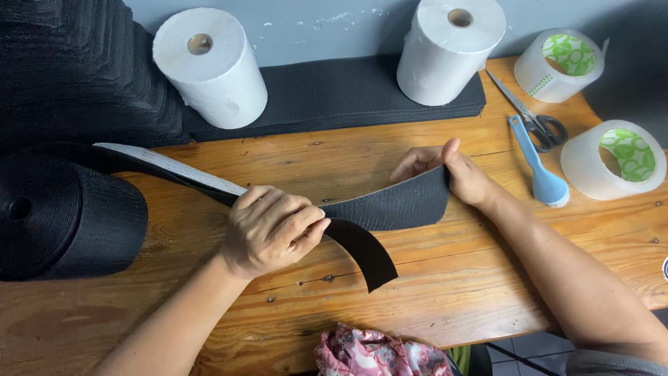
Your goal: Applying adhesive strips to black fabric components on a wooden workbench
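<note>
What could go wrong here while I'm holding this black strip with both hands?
The left hand pinches the black strip where a black layer hangs loose; it might stick to itself or the wooden table. The right hand holds only the strip's end, so a firm pull could slip it free. The big black roll lies on its side and might roll if tugged.
</note>
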